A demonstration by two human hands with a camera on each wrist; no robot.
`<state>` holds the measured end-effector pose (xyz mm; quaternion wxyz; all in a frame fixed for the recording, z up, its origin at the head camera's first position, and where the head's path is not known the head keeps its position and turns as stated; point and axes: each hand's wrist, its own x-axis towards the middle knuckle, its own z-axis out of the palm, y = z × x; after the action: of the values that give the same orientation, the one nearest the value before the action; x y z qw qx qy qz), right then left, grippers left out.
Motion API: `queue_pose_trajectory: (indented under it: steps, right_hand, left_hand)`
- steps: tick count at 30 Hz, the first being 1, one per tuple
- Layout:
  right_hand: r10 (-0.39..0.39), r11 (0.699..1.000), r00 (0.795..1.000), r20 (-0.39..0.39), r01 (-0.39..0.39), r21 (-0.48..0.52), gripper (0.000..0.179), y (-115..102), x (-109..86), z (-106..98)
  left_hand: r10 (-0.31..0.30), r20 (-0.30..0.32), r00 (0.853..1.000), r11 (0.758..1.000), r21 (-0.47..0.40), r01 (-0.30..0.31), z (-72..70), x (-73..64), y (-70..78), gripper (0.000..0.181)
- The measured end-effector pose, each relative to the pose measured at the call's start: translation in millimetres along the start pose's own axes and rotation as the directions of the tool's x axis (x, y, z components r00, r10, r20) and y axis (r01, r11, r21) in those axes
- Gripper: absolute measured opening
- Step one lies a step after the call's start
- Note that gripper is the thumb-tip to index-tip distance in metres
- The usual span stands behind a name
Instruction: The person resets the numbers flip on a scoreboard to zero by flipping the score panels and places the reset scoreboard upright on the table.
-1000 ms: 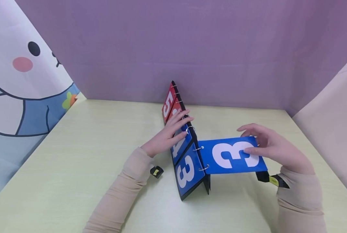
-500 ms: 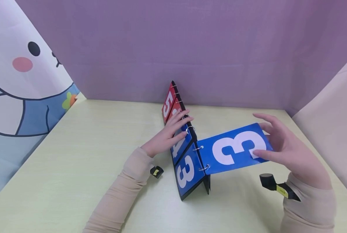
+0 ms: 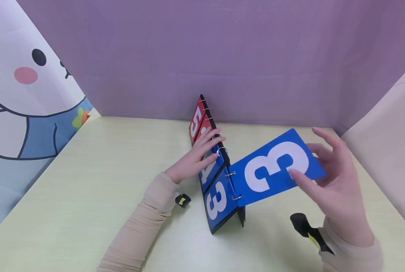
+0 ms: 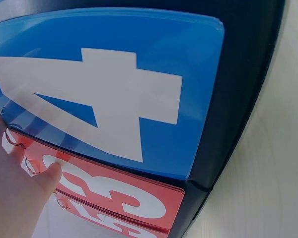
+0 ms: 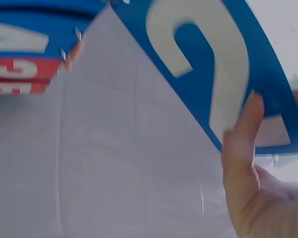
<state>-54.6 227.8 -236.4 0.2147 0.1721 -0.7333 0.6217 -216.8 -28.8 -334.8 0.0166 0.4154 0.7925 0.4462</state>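
Observation:
A flip scoreboard stands tent-like on the table, with ring-bound number cards. My left hand rests on its upper edge, fingers fairly straight across the ridge. Below that hand, the left wrist view shows a blue 4 card and a red 3 card. On the right, my right hand pinches the free end of a raised blue card marked 3, its rings still through the board. In the right wrist view this card's underside reads 2. Another blue 3 card lies on the near front.
A red 5 card hangs at the scoreboard's far end. The pale table extends on both sides. Behind it hangs a purple cloth, with a cartoon-printed cloth at the left.
My right hand has turned and shifted slightly, tilting the blue card's free end upward and toward the back. The left hand and scoreboard have stayed put.

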Motion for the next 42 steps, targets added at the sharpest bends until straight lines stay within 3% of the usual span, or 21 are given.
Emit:
queue_pose_trajectory:
  steps: [3, 9, 13, 16, 22, 27, 29, 32, 37, 39, 42]
  right_hand:
    - [-0.102, 0.995, 0.995, 0.004, 0.102, 0.018, 0.079, 1, -3.2, 12]
    - [-0.106, 0.994, 0.994, 0.028, 0.106, -0.003, 0.087, 5, -10.1, 32]
    - [-0.175, 0.983, 0.982, 0.066, 0.178, -0.041, 0.087, 10, -13.0, 45]
    - [-0.260, 0.954, 0.958, 0.124, 0.275, -0.121, 0.075, 14, -13.7, 55]
    - [-0.377, 0.851, 0.896, 0.236, 0.435, -0.293, 0.066, 25, -17.3, 70]
    - [-0.416, 0.815, 0.855, 0.310, 0.501, -0.290, 0.042, 29, -18.3, 77]
    - [-0.448, 0.790, 0.828, 0.337, 0.543, -0.284, 0.031, 31, -17.7, 80]
    - [-0.509, 0.717, 0.780, 0.364, 0.618, -0.322, 0.026, 33, -16.5, 83]
    - [-0.609, 0.518, 0.664, 0.433, 0.747, -0.417, 0.031, 33, -14.7, 85]
    - [-0.618, 0.449, 0.623, 0.480, 0.781, -0.435, 0.033, 33, -15.1, 85]
    - [-0.606, 0.370, 0.568, 0.556, 0.821, -0.435, 0.032, 32, -15.9, 84]
  left_hand:
    - [0.000, -0.002, 1.000, 1.000, 0.001, 0.000, 0.1, 0.1, -0.6, 0.051]
    - [-0.001, -0.004, 1.000, 1.000, 0.002, 0.001, 0.1, 0.0, -1.6, 0.051]
    - [0.007, -0.004, 1.000, 1.000, -0.001, -0.007, -0.3, 0.2, -1.6, 0.051]
    - [0.012, -0.005, 1.000, 1.000, 0.000, -0.012, -0.3, 0.2, -1.5, 0.051]
    - [0.017, 0.002, 1.000, 1.000, 0.003, -0.017, -0.2, 0.1, -1.7, 0.050]
    - [0.030, 0.006, 1.000, 1.000, -0.007, -0.030, 0.2, 0.3, -2.9, 0.051]
    - [0.040, 0.001, 0.999, 0.999, 0.001, -0.040, 1.4, 1.4, -4.1, 0.050]
    - [0.068, -0.011, 0.998, 0.997, 0.048, -0.067, 3.5, 4.4, -6.0, 0.049]
    - [0.162, -0.029, 0.986, 0.984, 0.081, -0.159, 2.9, 8.2, -7.5, 0.057]
    - [0.193, -0.023, 0.981, 0.978, 0.082, -0.190, 1.8, 8.8, -8.5, 0.068]
    - [0.178, -0.003, 0.984, 0.982, 0.059, -0.177, 0.7, 7.8, -9.8, 0.070]
